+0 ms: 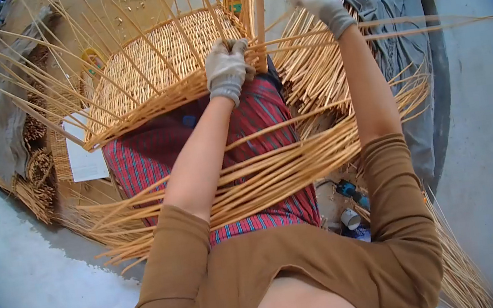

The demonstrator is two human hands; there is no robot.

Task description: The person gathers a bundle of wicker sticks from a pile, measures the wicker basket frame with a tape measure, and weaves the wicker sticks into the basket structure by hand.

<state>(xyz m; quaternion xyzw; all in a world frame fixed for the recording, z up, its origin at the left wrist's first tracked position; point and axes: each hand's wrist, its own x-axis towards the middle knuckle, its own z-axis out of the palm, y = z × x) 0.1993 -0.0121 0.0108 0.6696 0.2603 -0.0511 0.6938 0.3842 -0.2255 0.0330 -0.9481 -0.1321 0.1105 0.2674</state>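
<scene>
A partly woven wicker basket [149, 53] with upright stakes fanning out from its edges rests across the lap. My left hand [226, 68], in a pale work glove, is closed on the basket's near edge at the right corner, around the base of a stake. From that corner, long wicker strands [299, 37] stretch right, past my right forearm. My right hand [319, 5], also gloved, is raised above them to the right of the basket. Its fingers are smeared by motion, so their grip cannot be made out.
A bundle of loose wicker rods [286, 173] lies across the checked cloth [267, 213] on the lap. More rods [317, 76] lie on grey fabric [407, 70] at the right. Bundled rods [40, 175] stand at left. A teal-and-black tool [351, 191] and white cup [350, 219] are below right.
</scene>
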